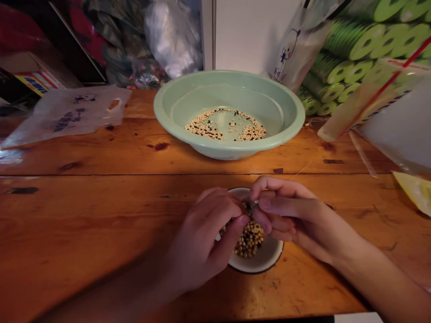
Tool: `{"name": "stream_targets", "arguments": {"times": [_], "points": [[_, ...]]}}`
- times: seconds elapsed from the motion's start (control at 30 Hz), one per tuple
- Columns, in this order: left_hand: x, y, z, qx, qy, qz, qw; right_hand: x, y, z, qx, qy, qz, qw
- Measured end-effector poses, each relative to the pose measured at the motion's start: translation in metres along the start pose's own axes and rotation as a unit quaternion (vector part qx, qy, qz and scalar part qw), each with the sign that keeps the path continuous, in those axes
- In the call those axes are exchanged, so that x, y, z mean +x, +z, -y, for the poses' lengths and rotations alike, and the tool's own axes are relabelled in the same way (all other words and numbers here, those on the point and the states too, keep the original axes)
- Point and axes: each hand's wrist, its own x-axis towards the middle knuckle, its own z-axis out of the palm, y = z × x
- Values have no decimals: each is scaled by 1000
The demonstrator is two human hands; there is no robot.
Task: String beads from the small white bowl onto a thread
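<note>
A white bowl (267, 260) with a dark rim stands on the wooden table in front of me. In it lie many small round yellow-brown pieces (248, 242) and some black ones, which could be beans or beads. Over the bowl's left side, my left hand (212, 224) has its thumb and index finger closed together; what they pinch is hidden. My right hand (286, 211) is over the right side of the bowl, its thumb and index finger bent in a pinch. A tiny pale spot shows at its fingertips, too small to name. The fingertips of both hands are close together.
Behind the bowl stands a wide green basin (229, 150) with scattered pale and black pieces. A flattened plastic bag (67, 107) lies at left. A cup with a red straw (373, 103) leans at right, before stacked green spools (353, 49). A yellow packet (414, 193) lies near the right edge.
</note>
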Motion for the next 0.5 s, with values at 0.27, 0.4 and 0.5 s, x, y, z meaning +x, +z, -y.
{"name": "stream_targets", "arguments": {"times": [0.27,0.4,0.5], "points": [[-1,0,1,4,8,-3,1000,0,-1,1,-25,-11,7,1000],[0,0,3,1,4,0,1000,-1,-1,1,-40,-14,6,999],[0,0,3,4,1,0,1000,-2,-3,0,-59,-22,9,998]]}}
